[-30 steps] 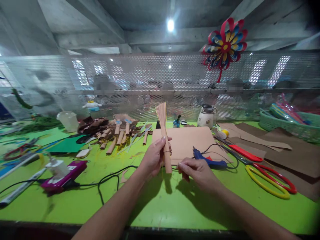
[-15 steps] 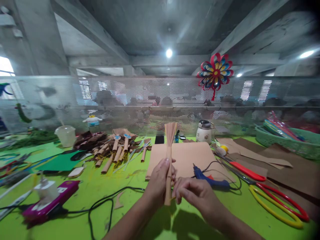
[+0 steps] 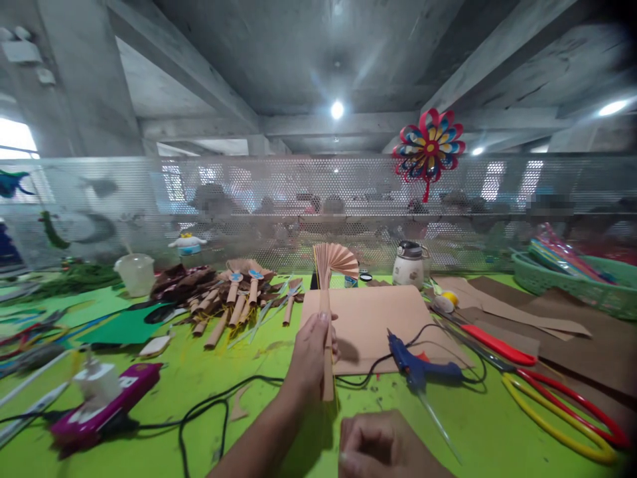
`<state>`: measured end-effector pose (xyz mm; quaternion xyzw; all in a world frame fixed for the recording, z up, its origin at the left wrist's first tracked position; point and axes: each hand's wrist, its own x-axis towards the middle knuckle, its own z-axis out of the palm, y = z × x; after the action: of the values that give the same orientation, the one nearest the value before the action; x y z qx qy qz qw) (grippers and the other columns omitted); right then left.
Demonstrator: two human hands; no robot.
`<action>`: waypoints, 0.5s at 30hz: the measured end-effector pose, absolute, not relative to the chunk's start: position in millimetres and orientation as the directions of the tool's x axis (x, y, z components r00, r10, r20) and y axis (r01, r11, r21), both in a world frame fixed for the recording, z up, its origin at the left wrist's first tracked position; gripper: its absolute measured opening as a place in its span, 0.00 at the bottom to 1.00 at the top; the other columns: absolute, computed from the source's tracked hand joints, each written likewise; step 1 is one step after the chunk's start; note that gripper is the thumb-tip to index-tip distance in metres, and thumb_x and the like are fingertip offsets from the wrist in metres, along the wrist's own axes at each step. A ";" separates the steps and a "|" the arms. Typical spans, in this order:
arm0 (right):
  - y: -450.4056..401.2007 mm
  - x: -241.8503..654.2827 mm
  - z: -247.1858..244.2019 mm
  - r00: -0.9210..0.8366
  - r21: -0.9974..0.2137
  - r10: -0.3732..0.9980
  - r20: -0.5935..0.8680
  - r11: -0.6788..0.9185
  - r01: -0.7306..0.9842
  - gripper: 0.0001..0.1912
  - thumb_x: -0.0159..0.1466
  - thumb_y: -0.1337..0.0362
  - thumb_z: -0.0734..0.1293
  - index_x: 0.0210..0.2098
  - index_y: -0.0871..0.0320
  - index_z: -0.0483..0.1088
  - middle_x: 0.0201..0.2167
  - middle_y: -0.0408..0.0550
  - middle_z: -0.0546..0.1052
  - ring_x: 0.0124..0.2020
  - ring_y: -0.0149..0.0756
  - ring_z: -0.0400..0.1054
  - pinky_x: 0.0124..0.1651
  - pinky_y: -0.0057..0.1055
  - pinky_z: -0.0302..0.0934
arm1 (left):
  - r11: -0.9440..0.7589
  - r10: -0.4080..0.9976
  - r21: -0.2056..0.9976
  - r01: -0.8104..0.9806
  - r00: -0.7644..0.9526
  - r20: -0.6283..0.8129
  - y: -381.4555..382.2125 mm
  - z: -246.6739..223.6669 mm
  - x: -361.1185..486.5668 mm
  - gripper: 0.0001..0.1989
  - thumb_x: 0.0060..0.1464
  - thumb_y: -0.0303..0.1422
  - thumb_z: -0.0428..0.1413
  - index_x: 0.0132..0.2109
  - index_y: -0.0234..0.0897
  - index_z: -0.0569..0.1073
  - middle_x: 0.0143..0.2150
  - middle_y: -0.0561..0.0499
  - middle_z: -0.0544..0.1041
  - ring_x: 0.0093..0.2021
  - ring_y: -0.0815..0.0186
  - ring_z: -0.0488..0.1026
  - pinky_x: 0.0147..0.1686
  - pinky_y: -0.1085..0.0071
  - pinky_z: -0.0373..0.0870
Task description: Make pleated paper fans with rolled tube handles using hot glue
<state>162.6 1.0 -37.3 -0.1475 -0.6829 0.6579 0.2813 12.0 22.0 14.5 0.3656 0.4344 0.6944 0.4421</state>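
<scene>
The left hand [image 3: 311, 352] grips the tube-like handle of a folded paper fan [image 3: 326, 299], thumb along it, and holds it raised above the middle of the bench [image 3: 144, 458], with the pleated head toward the far edge. The right hand [image 3: 381, 441] is nearer to the near edge, apart from the fan; its fingers are curled in, and I cannot tell if something thin is between them. The pleats spread unevenly and bend over to the right, so I think that a stronger squeeze could crease the handle, and a weak hold could let the head twist. The glue gun [image 3: 411, 362] lies right of the fan, its nozzle pointing to the far edge; if its tip is hot, a careless reach by the right hand could burn the fingers. Its glue stick [image 3: 440, 425] extends toward the near edge, just beside this hand. A black cord [image 3: 259, 378] crosses the bench behind the left wrist and could catch on the sleeve-less arm. Under the gun's nozzle side is a paper sheet [image 3: 373, 318]; scissors [image 3: 499, 345] lie toward the right edge, a purple power strip [image 3: 107, 411] toward the near left corner, and similar fans [image 3: 239, 299] are heaped toward the far edge.
</scene>
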 end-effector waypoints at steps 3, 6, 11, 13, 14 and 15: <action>0.2 164.6 -38.0 -0.815 -0.978 0.541 0.210 0.122 -0.171 0.27 0.57 0.42 0.69 0.21 0.60 0.64 0.22 0.44 0.71 0.24 0.27 0.64 0.28 0.24 0.56 | -0.230 0.934 0.930 -0.285 -0.334 0.129 20.6 16.5 10.0 0.21 0.53 0.48 0.57 0.43 0.33 0.70 0.24 0.57 0.65 0.22 0.74 0.62 0.20 0.79 0.59; 0.6 167.3 -36.8 -0.789 -0.971 0.566 0.238 0.127 -0.201 0.26 0.58 0.43 0.69 0.21 0.60 0.65 0.23 0.46 0.73 0.25 0.28 0.65 0.29 0.26 0.57 | -0.232 0.935 0.932 -0.278 -0.328 0.134 18.6 20.6 9.6 0.20 0.54 0.47 0.57 0.42 0.33 0.71 0.23 0.57 0.65 0.21 0.74 0.63 0.20 0.79 0.59; -0.1 169.2 -34.9 -0.797 -0.977 0.568 0.205 0.075 -0.197 0.22 0.60 0.48 0.70 0.24 0.61 0.69 0.26 0.49 0.76 0.27 0.30 0.69 0.32 0.27 0.60 | -0.213 0.938 0.932 -0.293 -0.328 0.111 16.8 23.9 11.8 0.20 0.52 0.47 0.58 0.40 0.34 0.71 0.23 0.57 0.65 0.20 0.74 0.63 0.20 0.79 0.59; 2.9 169.9 -29.2 -0.790 -0.975 0.579 0.201 0.045 -0.216 0.21 0.60 0.49 0.70 0.25 0.61 0.69 0.24 0.49 0.76 0.26 0.32 0.70 0.32 0.29 0.62 | -0.203 0.942 0.934 -0.296 -0.321 0.103 16.2 22.7 13.5 0.20 0.51 0.47 0.59 0.40 0.34 0.71 0.23 0.57 0.66 0.20 0.74 0.63 0.19 0.79 0.59; 5.7 170.4 -24.8 -0.776 -0.972 0.597 0.202 0.024 -0.234 0.20 0.61 0.50 0.70 0.25 0.61 0.68 0.23 0.49 0.76 0.25 0.32 0.70 0.31 0.30 0.63 | -0.199 0.944 0.934 -0.297 -0.313 0.102 16.0 21.9 14.4 0.20 0.51 0.47 0.59 0.40 0.34 0.71 0.23 0.57 0.66 0.20 0.73 0.63 0.19 0.79 0.59; 9.0 171.2 -19.7 -0.753 -0.965 0.624 0.210 0.011 -0.261 0.19 0.61 0.50 0.70 0.26 0.61 0.68 0.24 0.50 0.76 0.24 0.33 0.70 0.31 0.31 0.64 | -0.196 0.947 0.934 -0.300 -0.304 0.102 15.9 21.1 15.0 0.20 0.51 0.47 0.59 0.40 0.34 0.71 0.23 0.57 0.66 0.20 0.73 0.64 0.19 0.79 0.59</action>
<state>171.2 9.0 -19.7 -0.1433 -0.6341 0.6886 0.3211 15.0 15.9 21.1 0.3706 0.4371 0.6788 0.4592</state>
